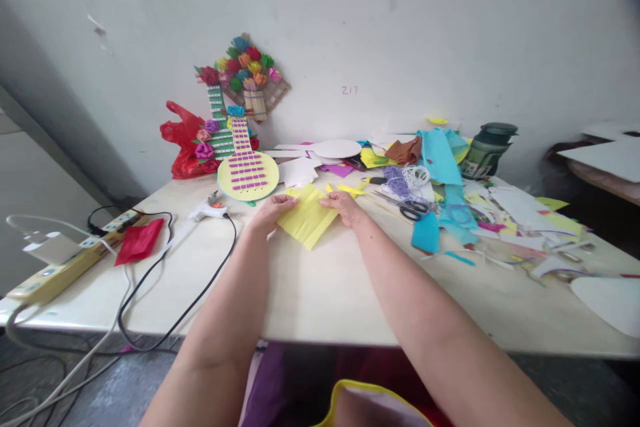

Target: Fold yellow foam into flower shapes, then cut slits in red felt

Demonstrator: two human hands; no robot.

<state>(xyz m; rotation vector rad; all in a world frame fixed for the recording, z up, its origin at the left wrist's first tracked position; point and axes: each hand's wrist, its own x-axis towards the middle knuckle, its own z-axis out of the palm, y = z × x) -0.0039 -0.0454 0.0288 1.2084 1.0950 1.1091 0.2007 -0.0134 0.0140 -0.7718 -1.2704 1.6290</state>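
Observation:
A square of yellow crepe paper is stretched between my two hands above the middle of the table, one corner pointing toward me. My left hand pinches its left side between thumb and fingers. On the opposite side my right hand pinches it in the same way. Small yellow strips lie just behind the paper. To the right of my right hand rest scissors with dark handles. A guitar-shaped craft piece in pale yellow with purple strips stands behind my left hand.
A glue gun trails its black cord over the table's left side, near a power strip and a folded red paper. Paper scraps cover the right, with blue crepe paper and a dark green bottle behind.

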